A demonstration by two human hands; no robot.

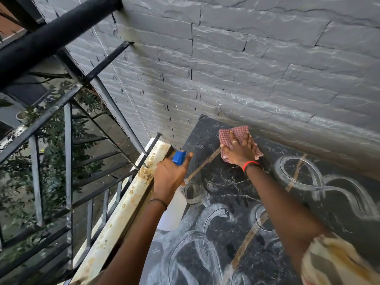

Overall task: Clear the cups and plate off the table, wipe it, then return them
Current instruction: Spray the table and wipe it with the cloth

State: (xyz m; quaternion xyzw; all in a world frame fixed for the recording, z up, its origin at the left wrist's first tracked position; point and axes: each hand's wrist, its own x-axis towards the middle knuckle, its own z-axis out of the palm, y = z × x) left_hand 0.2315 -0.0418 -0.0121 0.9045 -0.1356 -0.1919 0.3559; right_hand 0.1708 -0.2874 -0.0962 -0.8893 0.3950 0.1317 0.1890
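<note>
Dark marble table (pixel 224 182) runs along a grey brick wall (pixel 246 68), with pale wet swirls (pixel 308 182) smeared across it nearer the person than either hand. The right hand (pixel 239 150) lies flat, fingers straight and spread, pressing a red checked cloth (pixel 226 132) onto the far corner by the wall. Just to its left, the left hand (pixel 168 175) is curled round the neck of a white spray bottle (pixel 174 210), forefinger along its blue head, beside a rusty pale rail (pixel 123 212).
</note>
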